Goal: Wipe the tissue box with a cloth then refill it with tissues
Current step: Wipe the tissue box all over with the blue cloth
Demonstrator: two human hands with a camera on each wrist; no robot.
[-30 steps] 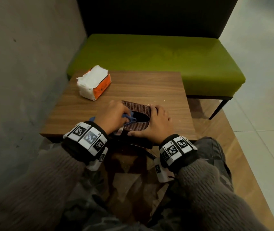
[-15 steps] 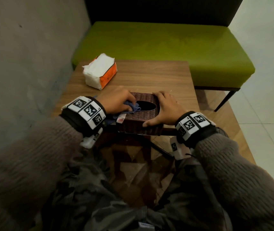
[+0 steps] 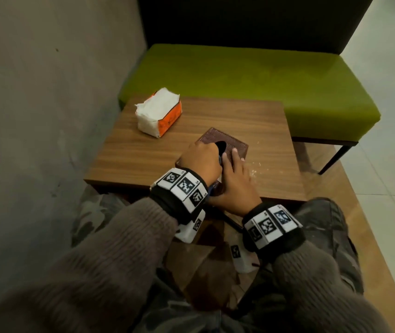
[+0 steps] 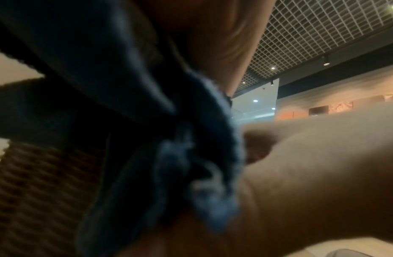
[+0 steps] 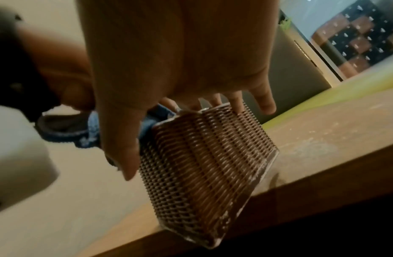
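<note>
A brown woven tissue box [image 3: 230, 144] stands near the front edge of the wooden table [image 3: 143, 159], its dark top opening [image 3: 221, 145] partly showing. My left hand [image 3: 200, 159] grips a bunched blue cloth [image 3: 220, 160] against the box top beside the opening. In the left wrist view the cloth [image 4: 180, 165] fills the middle, with the box weave [image 4: 37, 191] below it. My right hand [image 3: 236, 186] rests on the near end of the box, fingers [image 5: 235, 102] fairly straight across the top and thumb [image 5: 127, 147] down the side of the box [image 5: 208, 156].
An open orange and white tissue pack [image 3: 159, 112] lies at the table's far left. A green bench [image 3: 251, 75] stands behind the table and a grey wall [image 3: 35, 104] on the left. White crumbs [image 3: 255, 170] dot the table right of the box.
The box has turned from lying crosswise to pointing away from me. My left hand with the cloth has moved from the box's left end onto its top; the right hand has shifted to the near end.
</note>
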